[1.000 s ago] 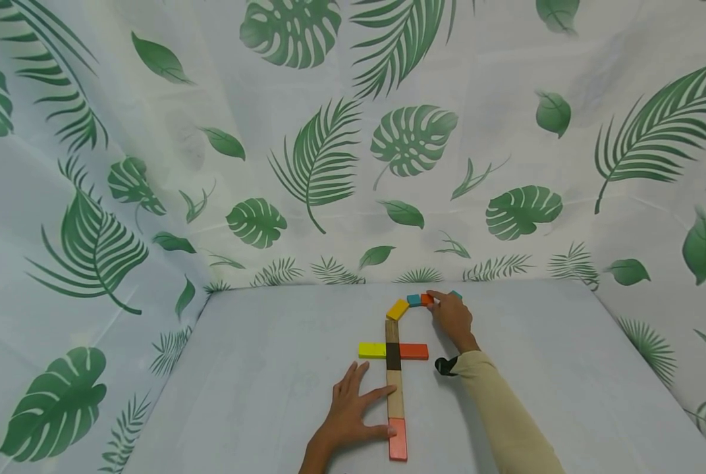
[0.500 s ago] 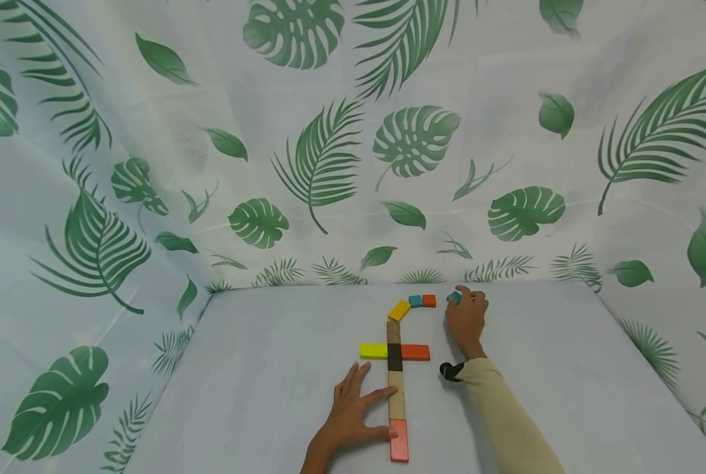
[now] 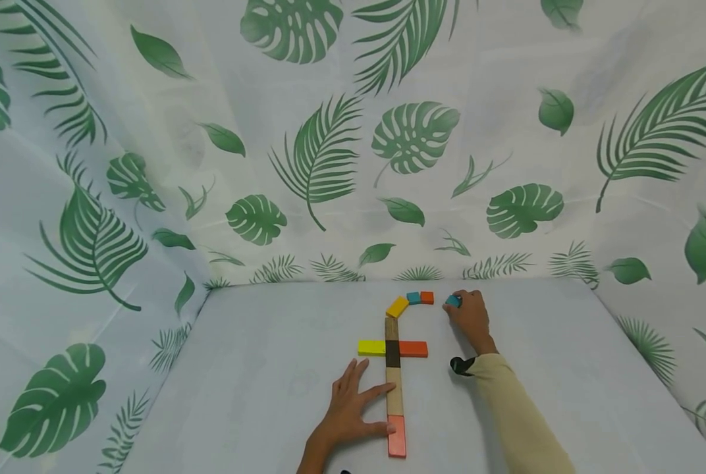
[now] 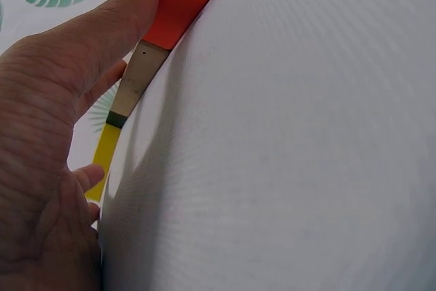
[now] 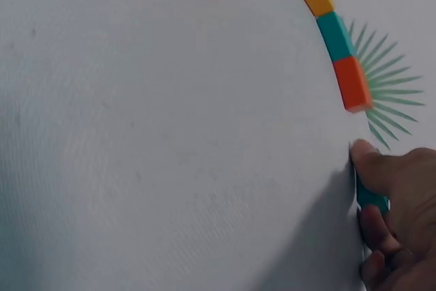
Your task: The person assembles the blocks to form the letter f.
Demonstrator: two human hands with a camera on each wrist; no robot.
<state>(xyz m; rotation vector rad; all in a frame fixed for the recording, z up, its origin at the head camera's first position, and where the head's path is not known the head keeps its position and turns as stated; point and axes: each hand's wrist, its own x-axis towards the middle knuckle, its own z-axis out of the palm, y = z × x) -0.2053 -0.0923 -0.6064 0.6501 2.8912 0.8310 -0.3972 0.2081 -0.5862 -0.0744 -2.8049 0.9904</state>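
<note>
My right hand (image 3: pixel 471 320) pinches a small blue block (image 3: pixel 453 301) near the far edge of the table, right of an orange-red block (image 3: pixel 427 297). A gap separates the two in the right wrist view, where thumb and fingers grip the teal-blue block (image 5: pixel 371 195). My left hand (image 3: pixel 350 408) lies spread, its thumb on the pink-red block (image 3: pixel 397 441) and index fingertip on the light wooden block (image 3: pixel 394 395). A dark block (image 3: pixel 392 354) sits above that, with a yellow-green block (image 3: pixel 371 347) on its left and a red block (image 3: pixel 414 349) on its right.
A brown wooden block (image 3: pixel 391 328), a tilted yellow-orange block (image 3: pixel 397 307) and a blue block (image 3: pixel 413 298) continue the line in a curve to the orange-red block. A white leaf-print sheet (image 3: pixel 341 164) stands behind and beside the pale table (image 3: pixel 258 382).
My right hand has left the orange-red block, moved right and taken hold of the blue block there. My left hand stays on the pink-red and wooden blocks.
</note>
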